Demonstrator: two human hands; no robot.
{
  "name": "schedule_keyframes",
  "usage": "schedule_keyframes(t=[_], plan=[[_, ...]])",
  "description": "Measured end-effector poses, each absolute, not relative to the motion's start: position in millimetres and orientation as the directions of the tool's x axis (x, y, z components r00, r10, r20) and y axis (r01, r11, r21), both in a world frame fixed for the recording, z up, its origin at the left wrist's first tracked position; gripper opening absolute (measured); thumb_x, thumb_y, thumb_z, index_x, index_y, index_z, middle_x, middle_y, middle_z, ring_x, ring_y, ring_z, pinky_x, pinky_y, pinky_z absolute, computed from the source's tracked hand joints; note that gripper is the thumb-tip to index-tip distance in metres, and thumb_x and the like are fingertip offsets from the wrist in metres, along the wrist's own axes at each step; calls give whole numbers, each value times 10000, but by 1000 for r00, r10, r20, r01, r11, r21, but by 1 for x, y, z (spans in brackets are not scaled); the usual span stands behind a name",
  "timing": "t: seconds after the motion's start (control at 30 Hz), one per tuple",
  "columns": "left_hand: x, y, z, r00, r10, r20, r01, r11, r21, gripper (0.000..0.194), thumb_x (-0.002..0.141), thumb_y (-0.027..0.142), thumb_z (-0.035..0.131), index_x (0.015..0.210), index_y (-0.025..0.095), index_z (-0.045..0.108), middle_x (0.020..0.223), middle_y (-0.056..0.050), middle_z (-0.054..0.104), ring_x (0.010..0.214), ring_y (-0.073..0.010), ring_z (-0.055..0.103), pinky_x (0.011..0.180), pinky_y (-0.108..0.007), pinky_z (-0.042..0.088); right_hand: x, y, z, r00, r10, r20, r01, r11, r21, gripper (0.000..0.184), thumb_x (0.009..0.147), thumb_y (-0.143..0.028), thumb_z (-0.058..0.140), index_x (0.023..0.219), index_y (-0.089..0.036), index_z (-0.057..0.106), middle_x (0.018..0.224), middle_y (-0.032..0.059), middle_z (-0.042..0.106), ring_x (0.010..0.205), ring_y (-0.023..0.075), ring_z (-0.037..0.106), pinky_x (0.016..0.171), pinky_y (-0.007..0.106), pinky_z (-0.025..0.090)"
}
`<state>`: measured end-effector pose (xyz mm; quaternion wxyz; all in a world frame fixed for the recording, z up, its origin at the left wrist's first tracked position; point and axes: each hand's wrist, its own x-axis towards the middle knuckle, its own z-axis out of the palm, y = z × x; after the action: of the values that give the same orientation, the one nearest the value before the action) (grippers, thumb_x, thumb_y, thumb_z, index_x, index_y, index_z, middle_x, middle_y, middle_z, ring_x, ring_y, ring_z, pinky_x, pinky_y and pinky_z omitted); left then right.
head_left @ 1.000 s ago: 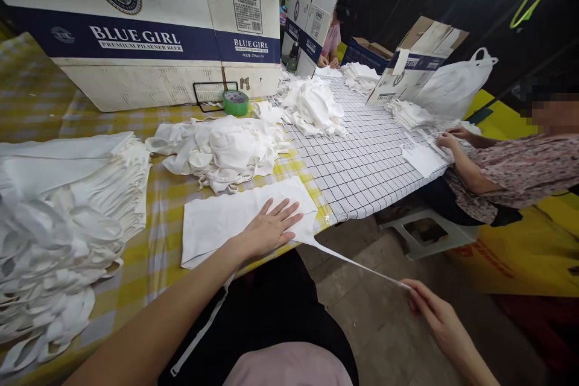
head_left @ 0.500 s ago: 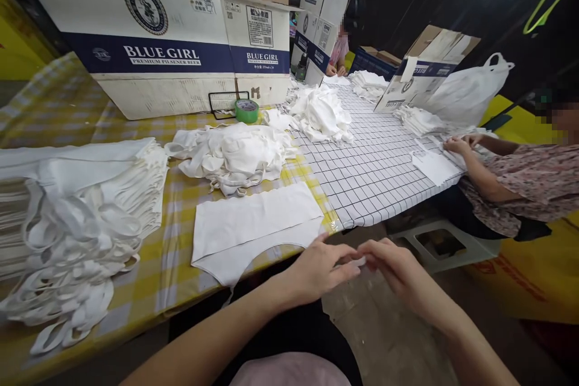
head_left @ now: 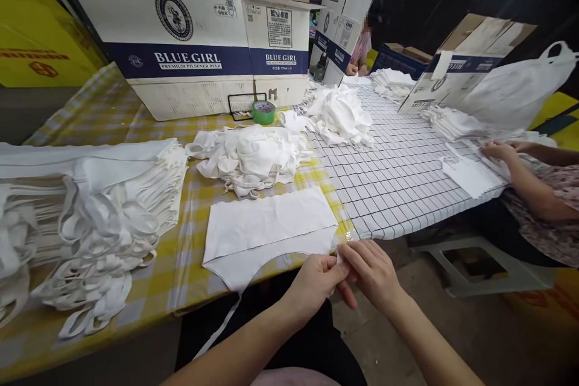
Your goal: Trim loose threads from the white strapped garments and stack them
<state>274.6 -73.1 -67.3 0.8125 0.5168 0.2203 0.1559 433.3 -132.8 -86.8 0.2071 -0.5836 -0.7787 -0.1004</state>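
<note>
A white cloth garment [head_left: 271,223] lies flat at the table's front edge, with a folded-over band, a curved cut-out and a thin strap [head_left: 221,329] hanging over my lap. Just right of it, beyond the edge, my left hand [head_left: 314,286] is closed, thumb and forefinger pinching a small white fabric strip [head_left: 339,257]. My right hand [head_left: 371,271] meets it there, its fingers closed on the same strip. Most of the strip is hidden by the fingers, and I cannot see whether it joins the garment.
Stacked white garments with looped straps [head_left: 122,211] lie left. Crumpled white garments [head_left: 253,157] sit behind, near green tape [head_left: 263,113] and a large carton [head_left: 190,63]. A co-worker's hands [head_left: 497,149] handle white cloth at right; another person [head_left: 359,57] sits farther back.
My hands have drawn together and closed more tightly around the white strip. The view has turned left, so table things appear shifted right. More of the hanging strap shows.
</note>
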Motion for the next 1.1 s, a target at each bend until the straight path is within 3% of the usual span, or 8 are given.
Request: schedule_keyframes(t=[0.13, 0.23, 0.4, 0.5, 0.63, 0.77, 0.9, 1.1], plan=[[271, -60, -74, 851, 491, -185, 49, 276, 960, 459, 895, 473, 310, 770, 131, 591, 570, -36, 623, 544, -135, 538, 610, -262, 411, 430, -123, -92, -144, 841, 521, 912, 317, -259, 265, 801, -32, 458, 990, -186, 561, 824, 54, 615, 719, 156, 540, 659, 285, 427], [260, -29, -89, 728, 684, -32, 235, -205, 950, 276, 855, 394, 454, 857, 163, 604, 779, -42, 615, 738, -174, 552, 705, -303, 427, 424, -112, -96, 98, 887, 451, 790, 206, -577, 200, 838, -110, 474, 969, -204, 591, 849, 44, 626, 756, 150, 571, 660, 255, 443], [249, 22, -113, 786, 594, 172, 450, -741, 499, 206, 750, 239, 629, 946, 189, 592, 961, -46, 538, 946, -213, 469, 815, -357, 419, 410, -89, -105, 328, 944, 33, 312, -76, -947, 143, 821, -303, 542, 816, -195, 637, 706, 7, 609, 603, 131, 523, 560, 237, 415], [251, 33, -119, 875, 457, 162, 394, -865, 312, 59, 809, 202, 555, 828, 157, 588, 896, -57, 539, 887, -205, 477, 746, -331, 437, 405, -76, -114, 328, 937, -121, 50, -145, -988, 170, 776, -344, 591, 786, -179, 634, 647, -6, 579, 549, 113, 483, 548, 236, 399], [254, 35, -123, 898, 403, 174, 372, -909, 188, 136, 829, 88, 469, 804, 144, 591, 841, -68, 541, 844, -198, 484, 690, -312, 426, 406, -67, -120, 334, 920, -206, -123, -174, -977, 177, 741, -342, 627, 792, -173, 610, 564, -32, 519, 503, 96, 449, 518, 228, 375], [253, 37, -126, 854, 482, 198, 400, -850, 343, 126, 849, 207, 511, 864, 185, 634, 876, -44, 552, 875, -188, 474, 718, -305, 413, 409, -65, -118, 316, 927, -203, 4, -216, -976, 155, 751, -320, 612, 813, -181, 587, 647, -11, 573, 519, 107, 493, 520, 237, 395], [254, 40, -127, 805, 566, 178, 414, -751, 515, 165, 854, 265, 521, 842, 203, 672, 841, -27, 562, 857, -171, 462, 735, -296, 408, 407, -63, -116, 281, 960, -1, 354, -105, -929, 89, 798, -240, 536, 809, -185, 604, 744, 16, 592, 639, 134, 517, 589, 252, 408], [257, 42, -129, 785, 600, 154, 417, -696, 585, 143, 828, 225, 546, 824, 203, 687, 816, -21, 562, 830, -165, 456, 739, -294, 409, 397, -47, -120, 245, 959, 140, 562, -23, -827, 128, 821, -201, 489, 756, -192, 599, 742, 9, 547, 644, 128, 488, 595, 253, 391]])
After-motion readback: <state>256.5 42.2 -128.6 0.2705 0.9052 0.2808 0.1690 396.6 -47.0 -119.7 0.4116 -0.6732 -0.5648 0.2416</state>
